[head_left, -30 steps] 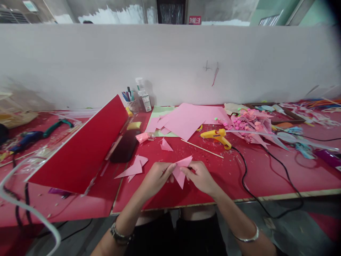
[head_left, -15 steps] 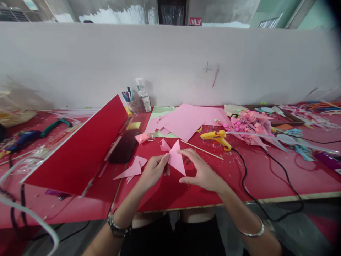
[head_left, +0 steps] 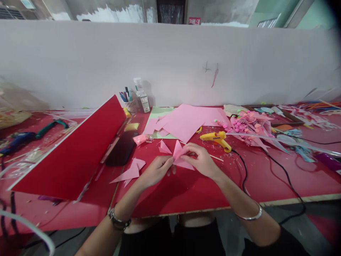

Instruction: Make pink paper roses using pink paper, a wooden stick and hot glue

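Note:
A folded piece of pink paper [head_left: 178,150] is held above the red table between both hands. My left hand [head_left: 157,170] pinches its left side near the lower point. My right hand [head_left: 200,159] has thumb and fingers closed on the right part, covering some of it. Just behind the hands lies a small folded pink paper piece [head_left: 164,147]. To the left of my left hand rest several cut pink paper pieces [head_left: 131,172], overlapping one another.
A yellow glue gun [head_left: 218,138] lies right of my hands, its black cord trailing to the table's front edge. Large pink sheets [head_left: 183,121] lie behind. A red board [head_left: 80,153] leans at left beside a black phone [head_left: 121,149]. Pink decorations [head_left: 246,126] are piled right.
My right hand has closed from a spread pose onto the pink paper. The paper has turned and its right part now sits lower and flatter. The view has shifted slightly.

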`<control>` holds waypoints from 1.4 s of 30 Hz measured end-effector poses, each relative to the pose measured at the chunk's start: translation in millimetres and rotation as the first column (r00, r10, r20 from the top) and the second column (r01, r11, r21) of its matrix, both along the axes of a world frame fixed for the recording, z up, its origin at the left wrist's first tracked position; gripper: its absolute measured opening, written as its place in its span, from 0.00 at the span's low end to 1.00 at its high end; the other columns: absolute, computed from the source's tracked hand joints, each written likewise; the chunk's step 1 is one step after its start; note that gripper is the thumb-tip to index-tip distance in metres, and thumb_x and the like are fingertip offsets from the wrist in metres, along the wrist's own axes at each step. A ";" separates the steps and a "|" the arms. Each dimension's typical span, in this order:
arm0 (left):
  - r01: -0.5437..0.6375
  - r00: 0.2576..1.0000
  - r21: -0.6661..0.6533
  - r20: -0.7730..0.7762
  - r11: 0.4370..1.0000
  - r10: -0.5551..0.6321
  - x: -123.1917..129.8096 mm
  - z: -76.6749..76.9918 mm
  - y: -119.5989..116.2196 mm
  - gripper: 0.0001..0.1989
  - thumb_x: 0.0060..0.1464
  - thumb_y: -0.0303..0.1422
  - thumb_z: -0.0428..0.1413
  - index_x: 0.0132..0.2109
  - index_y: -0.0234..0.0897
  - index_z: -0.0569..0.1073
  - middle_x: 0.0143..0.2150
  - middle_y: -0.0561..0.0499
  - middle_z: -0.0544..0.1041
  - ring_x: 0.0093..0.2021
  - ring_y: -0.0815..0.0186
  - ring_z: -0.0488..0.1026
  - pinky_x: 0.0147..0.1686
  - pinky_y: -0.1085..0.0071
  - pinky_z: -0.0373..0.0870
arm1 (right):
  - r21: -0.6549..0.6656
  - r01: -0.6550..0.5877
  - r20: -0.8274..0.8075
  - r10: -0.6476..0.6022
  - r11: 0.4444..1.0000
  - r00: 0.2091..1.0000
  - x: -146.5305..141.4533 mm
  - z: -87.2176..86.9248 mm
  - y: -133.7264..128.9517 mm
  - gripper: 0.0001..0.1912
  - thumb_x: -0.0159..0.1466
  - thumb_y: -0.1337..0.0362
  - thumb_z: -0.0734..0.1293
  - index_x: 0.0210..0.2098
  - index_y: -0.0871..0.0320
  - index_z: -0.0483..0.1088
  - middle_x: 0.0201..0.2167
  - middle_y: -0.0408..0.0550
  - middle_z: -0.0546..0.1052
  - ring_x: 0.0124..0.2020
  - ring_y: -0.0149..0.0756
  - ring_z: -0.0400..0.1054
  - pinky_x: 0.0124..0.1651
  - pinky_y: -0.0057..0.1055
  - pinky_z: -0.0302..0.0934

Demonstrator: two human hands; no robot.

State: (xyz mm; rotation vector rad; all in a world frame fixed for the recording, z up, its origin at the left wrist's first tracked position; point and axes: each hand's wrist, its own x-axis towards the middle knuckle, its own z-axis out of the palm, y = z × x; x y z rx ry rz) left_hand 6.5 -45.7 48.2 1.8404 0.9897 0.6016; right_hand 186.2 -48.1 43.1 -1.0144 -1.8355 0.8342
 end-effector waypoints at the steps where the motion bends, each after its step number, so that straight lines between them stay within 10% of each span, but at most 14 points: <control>1: 0.005 1.000 -0.002 0.003 1.000 -0.005 0.6 -0.9 1.0 0.21 0.58 0.36 0.38 0.23 0.32 0.67 0.21 0.52 0.69 0.23 0.71 0.65 0.28 0.75 0.60 | -0.024 0.024 -0.012 -0.024 0.999 1.000 -0.7 -3.3 2.3 0.05 0.57 0.64 0.62 0.27 0.59 0.66 0.27 0.44 0.68 0.31 0.30 0.63 0.35 0.27 0.58; 11: -0.018 1.000 0.055 0.000 0.998 0.018 5.4 -16.8 21.4 0.23 0.57 0.40 0.41 0.20 0.32 0.66 0.17 0.54 0.68 0.18 0.74 0.63 0.22 0.78 0.58 | -0.154 0.017 -0.163 -0.042 0.988 0.986 -7.4 -12.5 16.3 0.10 0.58 0.67 0.60 0.40 0.58 0.59 0.26 0.41 0.69 0.28 0.29 0.64 0.31 0.24 0.57; 18: -0.108 0.993 0.032 0.048 0.994 0.107 5.0 -23.3 33.4 0.25 0.57 0.40 0.41 0.16 0.33 0.65 0.12 0.55 0.65 0.15 0.75 0.58 0.19 0.79 0.55 | 0.015 0.089 -0.092 -0.087 0.996 0.992 -6.7 -17.7 21.0 0.22 0.60 0.70 0.54 0.54 0.55 0.48 0.26 0.42 0.66 0.27 0.29 0.63 0.32 0.26 0.59; 24: -0.093 0.985 -0.105 0.137 0.990 0.107 2.9 -27.3 37.5 0.25 0.56 0.41 0.41 0.17 0.33 0.65 0.12 0.54 0.65 0.15 0.75 0.59 0.20 0.78 0.58 | 0.220 -0.137 0.192 0.095 0.966 0.977 4.5 -15.3 24.3 0.17 0.59 0.72 0.54 0.45 0.52 0.65 0.38 0.48 0.68 0.41 0.35 0.62 0.43 0.32 0.58; 35: 0.146 0.973 -0.120 0.195 0.982 -0.121 8.7 -36.3 26.1 0.18 0.57 0.37 0.39 0.35 0.31 0.70 0.20 0.52 0.70 0.19 0.73 0.62 0.24 0.76 0.61 | -0.021 0.099 -0.039 -0.100 0.995 0.994 0.9 -27.3 18.7 0.09 0.57 0.63 0.62 0.22 0.59 0.64 0.20 0.41 0.68 0.24 0.29 0.62 0.30 0.26 0.57; 42: 0.035 0.996 -0.009 0.078 0.999 -0.034 15.0 -37.6 23.0 0.17 0.55 0.39 0.44 0.28 0.31 0.70 0.18 0.54 0.67 0.19 0.73 0.63 0.22 0.79 0.58 | -0.221 0.009 -0.235 -0.062 0.975 0.970 -5.6 -36.5 18.2 0.08 0.58 0.65 0.60 0.38 0.56 0.56 0.20 0.36 0.66 0.20 0.26 0.61 0.25 0.24 0.57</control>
